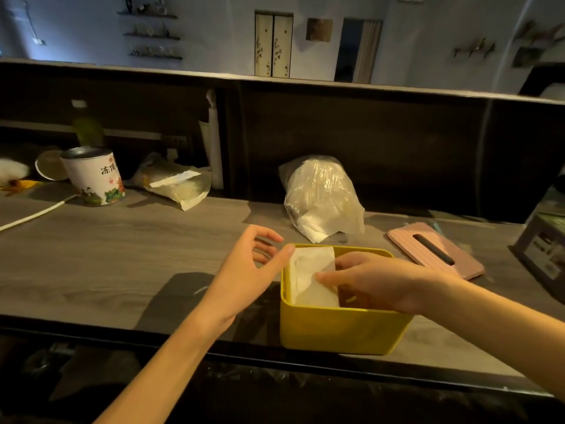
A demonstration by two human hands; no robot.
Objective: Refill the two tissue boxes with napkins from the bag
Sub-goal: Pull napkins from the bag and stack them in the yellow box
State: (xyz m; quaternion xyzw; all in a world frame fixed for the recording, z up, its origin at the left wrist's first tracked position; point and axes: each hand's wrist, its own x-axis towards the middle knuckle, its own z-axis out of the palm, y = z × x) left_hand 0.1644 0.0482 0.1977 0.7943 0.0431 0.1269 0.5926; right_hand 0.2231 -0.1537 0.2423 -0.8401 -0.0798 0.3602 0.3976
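At the far left of the grey wood-grain counter (91, 264) a white cable (33, 216) trails off the edge, and behind it stands a white tin (93, 176) with printed characters and a bright picture band round its base. Just right of the tin lies a crumpled clear packet (174, 185) with a pale slip showing inside.

The left hand (247, 270) comes next, hovering above the counter with its fingers loosely spread and relaxed; its thumb tip touches the upper left corner of the napkins (308, 276), and nothing is gripped. Those napkins are a white folded stack standing in the left part of the yellow tissue box (336, 328), which sits lidless at the counter's near edge (a squarish tub with rounded corners, its right side hidden under the wrist). The right hand (376, 283) reaches across the open top from the right, fingers laid fairly straight against the stack, pressing it rather than pinching it.

Behind the box, near the dark back panel, slumps the clear plastic bag (321, 197), with more white napkins bunched at its lower end and spilling toward the box. To the right lies a pink ribbed lid (434, 249) with a dark slot, flat on the counter and apart from the yellow box
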